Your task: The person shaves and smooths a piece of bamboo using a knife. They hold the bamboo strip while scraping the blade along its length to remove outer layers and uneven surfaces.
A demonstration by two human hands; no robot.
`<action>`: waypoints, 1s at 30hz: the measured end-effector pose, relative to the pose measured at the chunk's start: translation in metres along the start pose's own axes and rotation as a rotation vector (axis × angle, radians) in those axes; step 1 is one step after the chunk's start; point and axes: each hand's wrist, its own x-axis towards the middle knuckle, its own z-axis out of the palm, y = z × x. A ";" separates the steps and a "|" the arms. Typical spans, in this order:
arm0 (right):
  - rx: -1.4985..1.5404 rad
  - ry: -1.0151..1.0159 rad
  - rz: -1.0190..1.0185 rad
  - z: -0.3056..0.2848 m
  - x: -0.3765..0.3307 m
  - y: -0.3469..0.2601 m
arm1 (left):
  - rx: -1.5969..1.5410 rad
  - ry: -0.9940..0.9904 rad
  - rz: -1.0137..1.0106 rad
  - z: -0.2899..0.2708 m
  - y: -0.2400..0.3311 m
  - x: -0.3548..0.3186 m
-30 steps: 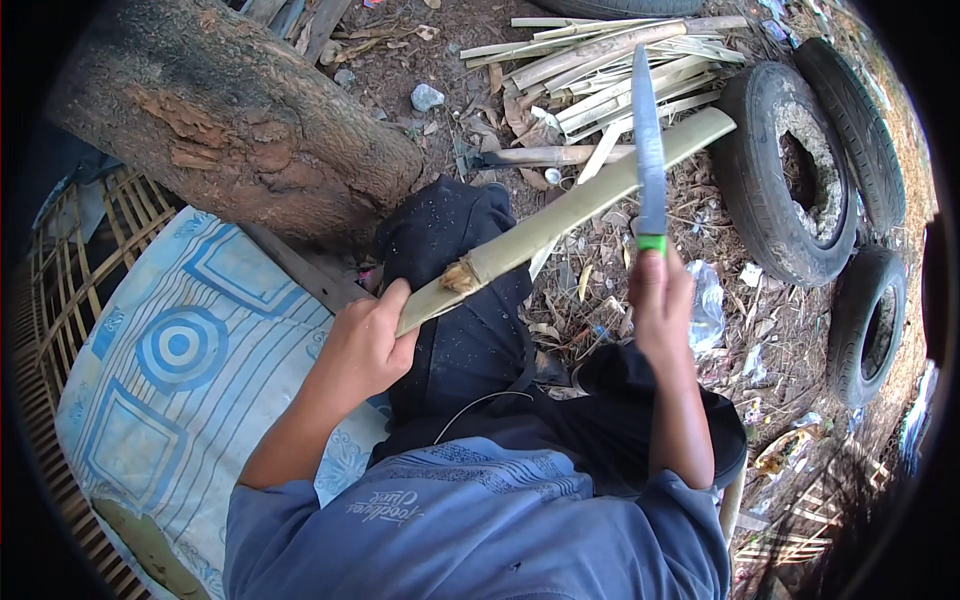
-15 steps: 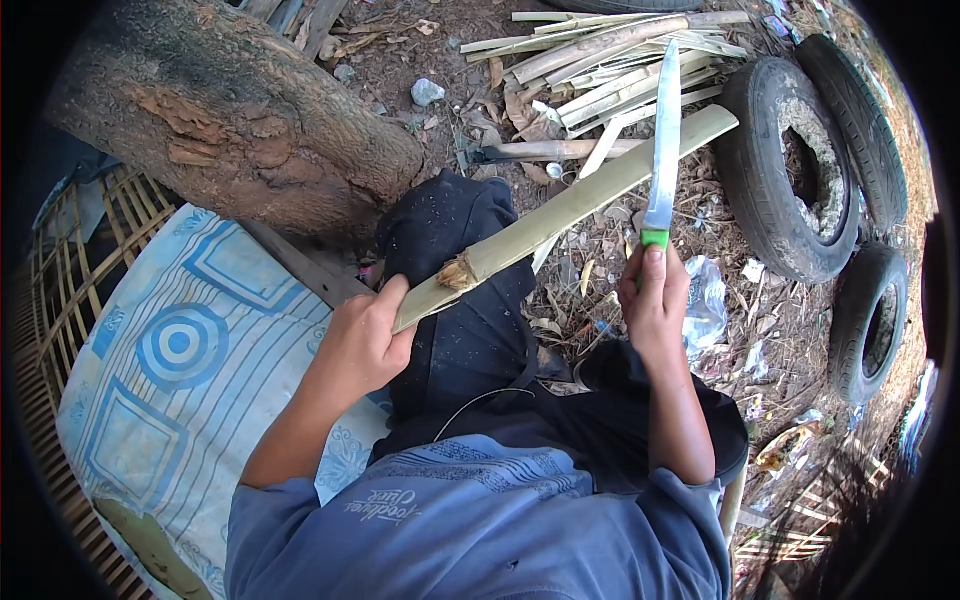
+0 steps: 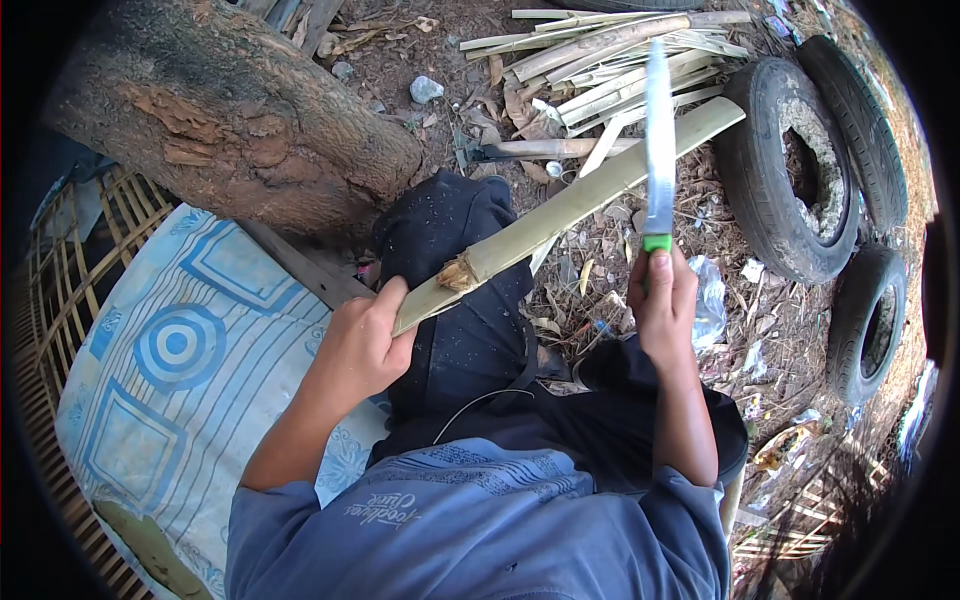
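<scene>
My left hand (image 3: 362, 343) grips the near end of a long split bamboo slat (image 3: 570, 210) that slants up to the right over my dark-trousered knee (image 3: 452, 250). My right hand (image 3: 663, 300) holds a long knife (image 3: 658, 140) by its green handle, blade pointing away from me. The blade crosses above the slat's far part; whether it touches the bamboo cannot be told. A rough node shows on the slat just beyond my left hand.
A thick tree trunk (image 3: 230, 110) lies at upper left. Several cut bamboo strips (image 3: 620, 50) are piled on the dirt ahead. Old tyres (image 3: 790, 160) lie at right. I sit on a blue patterned mat (image 3: 180, 360) over a woven bamboo platform (image 3: 60, 260).
The knife has stayed raised, shifting only slightly to the right and tilting a little. The slat and my left hand have hardly moved.
</scene>
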 end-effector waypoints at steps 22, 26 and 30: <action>-0.135 0.003 -0.091 0.035 -0.007 0.003 | -0.054 -0.068 -0.043 -0.010 0.008 -0.004; -0.203 -0.099 -0.141 0.047 -0.020 -0.012 | -0.130 -0.121 -0.070 -0.011 0.007 0.001; -0.215 -0.089 -0.010 0.041 -0.017 -0.020 | -0.067 -0.036 -0.049 -0.004 0.006 -0.004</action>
